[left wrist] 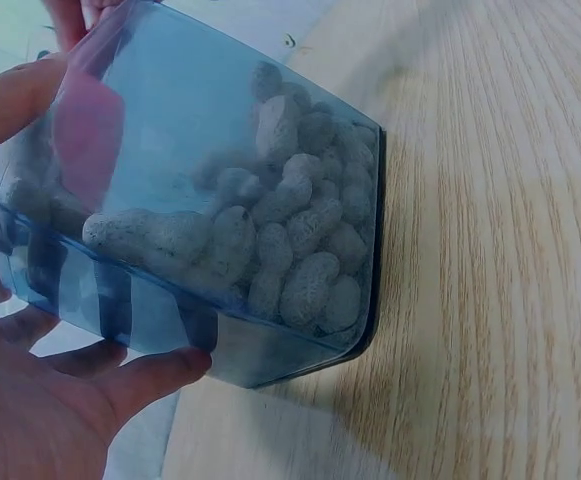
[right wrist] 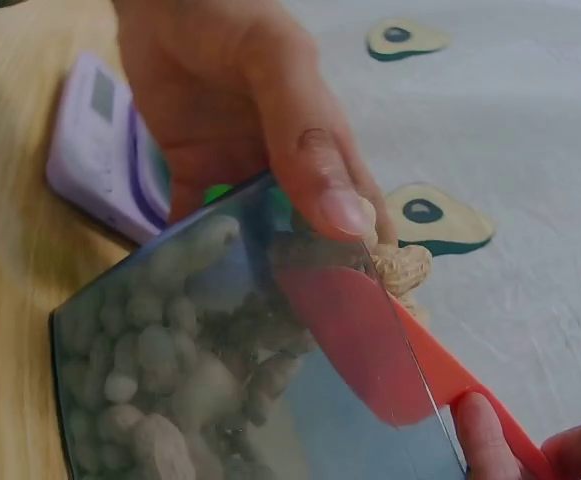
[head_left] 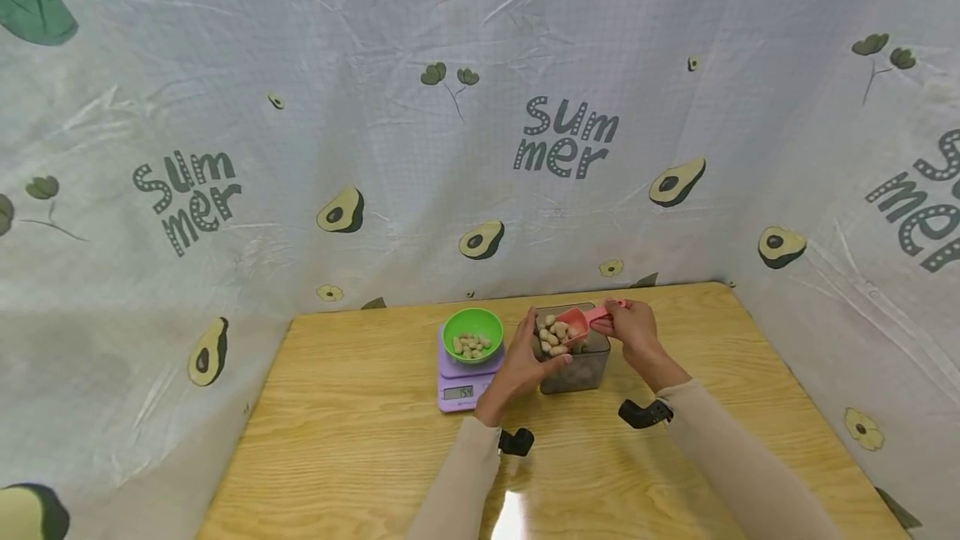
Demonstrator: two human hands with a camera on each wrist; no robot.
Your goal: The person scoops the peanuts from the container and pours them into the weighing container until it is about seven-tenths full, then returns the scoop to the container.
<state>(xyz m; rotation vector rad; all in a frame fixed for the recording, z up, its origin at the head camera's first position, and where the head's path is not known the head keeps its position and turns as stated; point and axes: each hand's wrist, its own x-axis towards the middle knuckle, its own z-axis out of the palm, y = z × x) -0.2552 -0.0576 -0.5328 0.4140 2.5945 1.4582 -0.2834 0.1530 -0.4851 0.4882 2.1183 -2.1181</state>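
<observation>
A clear grey plastic container [head_left: 573, 375] of unshelled peanuts [left wrist: 310, 225] stands on the table. My left hand [head_left: 522, 365] grips its left side, thumb near the front rim and fingers spread along the side wall. My right hand [head_left: 628, 327] pinches the handle of a red scoop [head_left: 576, 322], whose bowl sits inside the container's mouth among the peanuts. Some peanuts [right wrist: 402, 268] show at the rim beside the scoop. To the left, a green bowl [head_left: 450, 328] holding several peanuts rests on a purple kitchen scale [head_left: 471, 388] with a lit display.
The wooden table [head_left: 352, 407] ends at a white curtain [head_left: 405, 257] printed with avocados and lettering, which hangs behind and along both sides. The scale stands just left of my left hand and the container.
</observation>
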